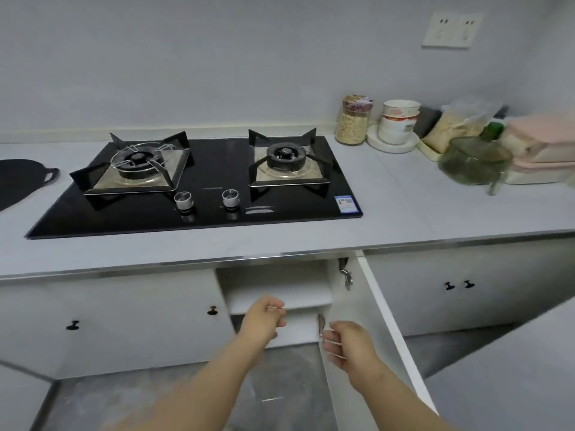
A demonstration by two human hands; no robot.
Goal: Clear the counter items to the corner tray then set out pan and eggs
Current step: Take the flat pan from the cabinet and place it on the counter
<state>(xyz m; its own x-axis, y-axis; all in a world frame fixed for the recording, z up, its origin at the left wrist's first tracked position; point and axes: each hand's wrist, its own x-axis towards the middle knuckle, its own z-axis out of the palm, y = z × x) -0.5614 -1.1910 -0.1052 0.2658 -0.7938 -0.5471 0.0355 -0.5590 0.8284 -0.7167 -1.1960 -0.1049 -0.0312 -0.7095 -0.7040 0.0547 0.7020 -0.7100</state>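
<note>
Both my hands reach into the open cupboard (pixel 277 293) under the stove. My left hand (pixel 264 320) hovers in front of the white shelf edge, fingers loosely curled, holding nothing. Beside the lower hinge of the open cupboard door (pixel 378 309) is my right hand (pixel 348 345), fingers loosely bent and empty. A black round item with a handle loop (pixel 21 178) lies on the counter at far left, cut off by the frame. No eggs are in view. At the right corner stand an oat jar (pixel 353 121), stacked bowls (pixel 399 122), a bag of oats (pixel 451 129) and a glass bowl (pixel 474 161).
A black two-burner gas stove (pixel 202 188) fills the counter's middle. Folded pink towels (pixel 543 138) lie on a white tray (pixel 529 178) at far right, with a green bottle (pixel 491 130) behind the glass bowl. The open door juts out toward me. Closed cupboard doors flank the opening.
</note>
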